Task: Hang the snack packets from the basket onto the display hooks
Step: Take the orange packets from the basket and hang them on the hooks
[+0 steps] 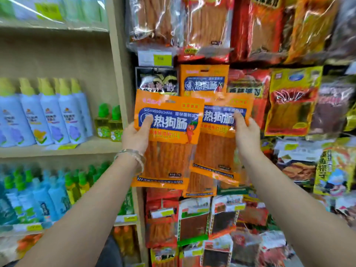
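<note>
Left thumb [147, 122] and right thumb [239, 119] each press an orange packet front. The left hand [134, 136] pinches the near packet [169, 143] and the right hand [248, 135] the far packet [215, 147], both raised before the display. A matching hung packet [204, 79] sits above; both held ones remain unhung. Glossy, clear-windowed, orange sticks inside.

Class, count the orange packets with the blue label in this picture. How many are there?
3. The front packet in the left hand; the second packet in the right hand; the hung packet above, behind them. An orange edge below may be a fourth.
</note>
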